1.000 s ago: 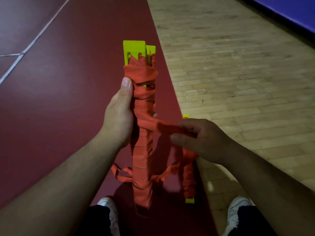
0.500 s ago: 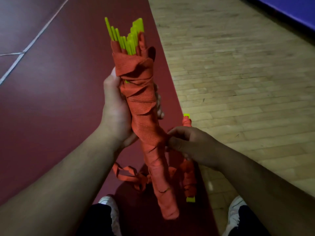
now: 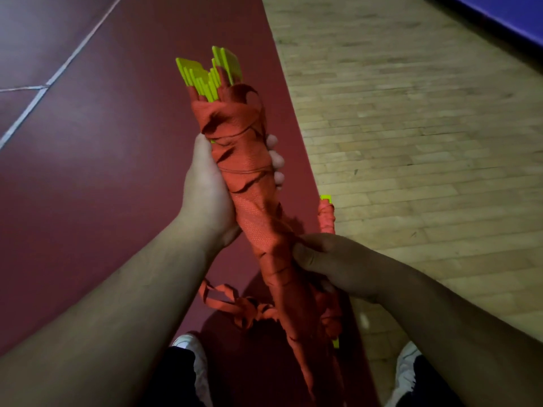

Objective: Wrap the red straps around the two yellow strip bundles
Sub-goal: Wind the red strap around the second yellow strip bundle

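A long bundle of yellow strips (image 3: 211, 73) is held tilted in front of me, almost fully covered by wound red strap (image 3: 252, 201); only the yellow tips show at its top. My left hand (image 3: 205, 189) grips its upper middle, fingers curled behind. My right hand (image 3: 326, 259) pinches the red strap against the bundle's lower middle. A loose tail of red strap (image 3: 235, 304) hangs in loops below. A second strap-wrapped yellow bundle (image 3: 327, 218) lies on the floor behind my right hand, partly hidden.
Below is a dark red mat (image 3: 102, 171) with white lines (image 3: 53, 80) at the left. Wooden floor (image 3: 411, 142) stretches to the right, with a blue edge (image 3: 505, 16) at the far top right. My white shoes (image 3: 191, 348) show at the bottom.
The held bundle has turned from flat-on to edge-on and tilted, its top leaning left. My right hand moved in from holding the strap out sideways to pressing it against the bundle.
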